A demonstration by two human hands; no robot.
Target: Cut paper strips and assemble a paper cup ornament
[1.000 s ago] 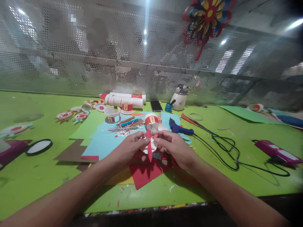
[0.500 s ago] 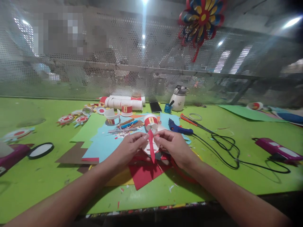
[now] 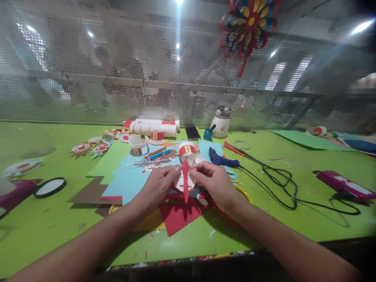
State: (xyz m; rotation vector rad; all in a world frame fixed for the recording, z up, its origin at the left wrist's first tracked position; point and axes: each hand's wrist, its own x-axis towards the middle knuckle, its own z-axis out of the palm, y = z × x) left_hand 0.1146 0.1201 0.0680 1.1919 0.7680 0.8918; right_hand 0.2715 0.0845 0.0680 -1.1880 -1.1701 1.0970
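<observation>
Between my two hands is a round white paper piece (image 3: 191, 181), with a long pointed red paper strip (image 3: 185, 184) standing across its middle. My left hand (image 3: 160, 182) pinches it from the left with thumb and fingers. My right hand (image 3: 216, 182) pinches the opposite side. Both hands are above red paper sheets (image 3: 179, 215). A paper cup (image 3: 187, 150) with a red label is just beyond the fingertips. Partly hidden under my right wrist are red and yellow rounded handles (image 3: 245, 193), perhaps of scissors.
A blue glue gun (image 3: 225, 159) rests right of the cup, its black cord looping rightward. Behind are an orange-handled tool (image 3: 235, 149), a phone (image 3: 192, 132) and a white bottle (image 3: 221, 125). Coloured paper (image 3: 126, 184), pens (image 3: 160, 153) and paper turtles (image 3: 101, 149) are on the left.
The held paper piece has shifted slightly left and turned, so its red strip now stands nearly straight up and down in view. Both hands keep their pinch.
</observation>
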